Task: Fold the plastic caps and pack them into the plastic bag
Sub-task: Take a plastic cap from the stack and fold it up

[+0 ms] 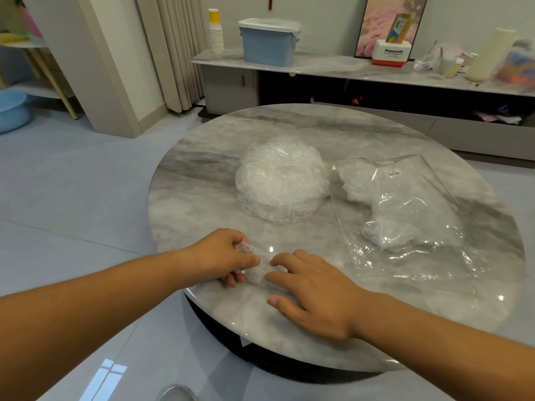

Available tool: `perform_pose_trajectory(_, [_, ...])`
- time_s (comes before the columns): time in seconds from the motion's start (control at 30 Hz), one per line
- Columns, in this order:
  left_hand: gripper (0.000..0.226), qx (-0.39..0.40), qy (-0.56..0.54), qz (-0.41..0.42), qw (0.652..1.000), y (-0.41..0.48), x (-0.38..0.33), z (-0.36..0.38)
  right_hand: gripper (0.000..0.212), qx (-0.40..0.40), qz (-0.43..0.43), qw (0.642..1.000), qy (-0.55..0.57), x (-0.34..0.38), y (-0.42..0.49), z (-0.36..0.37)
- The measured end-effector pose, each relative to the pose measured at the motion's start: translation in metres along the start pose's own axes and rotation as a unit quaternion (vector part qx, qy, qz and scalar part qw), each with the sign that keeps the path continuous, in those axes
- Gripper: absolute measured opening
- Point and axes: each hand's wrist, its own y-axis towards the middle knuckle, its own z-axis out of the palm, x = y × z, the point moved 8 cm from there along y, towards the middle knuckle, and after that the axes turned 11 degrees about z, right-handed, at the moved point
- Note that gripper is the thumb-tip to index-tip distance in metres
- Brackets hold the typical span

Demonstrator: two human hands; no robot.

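Observation:
A crumpled clear plastic cap lies near the front edge of the round marble table. My left hand grips its left end with curled fingers and thumb. My right hand lies flatter beside it, its fingertips pressing the cap's right end. A rounded stack of clear plastic caps sits at the table's middle. To its right lies the clear plastic bag, with white folded caps inside.
Behind the table runs a low marble cabinet carrying a blue lidded bin, a stack of paper cups and boxes. A blue basin stands on the glossy floor at far left.

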Motion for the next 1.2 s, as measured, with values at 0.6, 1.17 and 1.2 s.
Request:
perform_pose_trajectory(0.6, [0.032,0.047,-0.247,-0.038,0.967,-0.005,-0.011,0.037,0.036,-0.092,-0.020,0.995,-0.014,-0.016,-0.025,-0.021])
perform_pose_trajectory(1.17, [0.025,-0.039,-0.020,0.068,0.997,0.016,-0.032,0.016,0.036,-0.025,0.010,0.999,-0.030,-0.018,-0.026,0.012])
perform_pose_trajectory(1.2, [0.027,-0.048,0.064,0.090,0.993,0.019,-0.035,0.013,0.038,-0.025,0.009,0.999,-0.032,-0.018,-0.027,0.012])
